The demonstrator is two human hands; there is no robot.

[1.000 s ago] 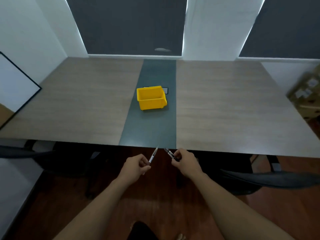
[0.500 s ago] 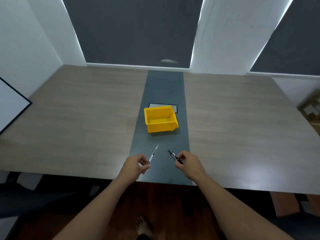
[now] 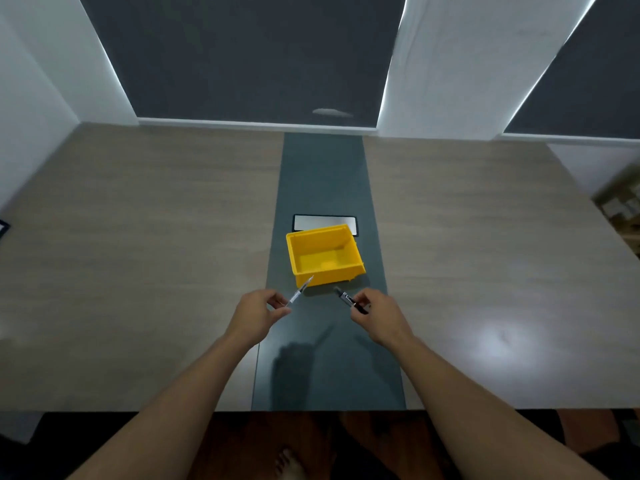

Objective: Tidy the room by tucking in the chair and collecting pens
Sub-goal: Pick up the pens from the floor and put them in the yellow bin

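Observation:
A yellow plastic bin point(image 3: 356, 252) stands on the dark centre strip of the table, and nothing shows inside it. My left hand point(image 3: 254, 315) pinches a clear pen point(image 3: 300, 291) whose tip points up at the bin's near wall. My right hand point(image 3: 379, 315) pinches a black pen point(image 3: 348, 299) that points up and to the left, just short of the bin. Both hands hover over the strip, one on each side of the bin's front. No chair is plainly visible.
The wide wooden table point(image 3: 138, 254) has a dark strip point(image 3: 322, 174) down its middle. A flat rectangular plate point(image 3: 325, 221) lies in the strip just behind the bin. Dark window blinds and white walls stand beyond the table. Boxes point(image 3: 620, 209) sit at the right edge.
I have moved up to the table and both hands have reached forward over it with their pens. They went from below the table edge to just in front of the bin.

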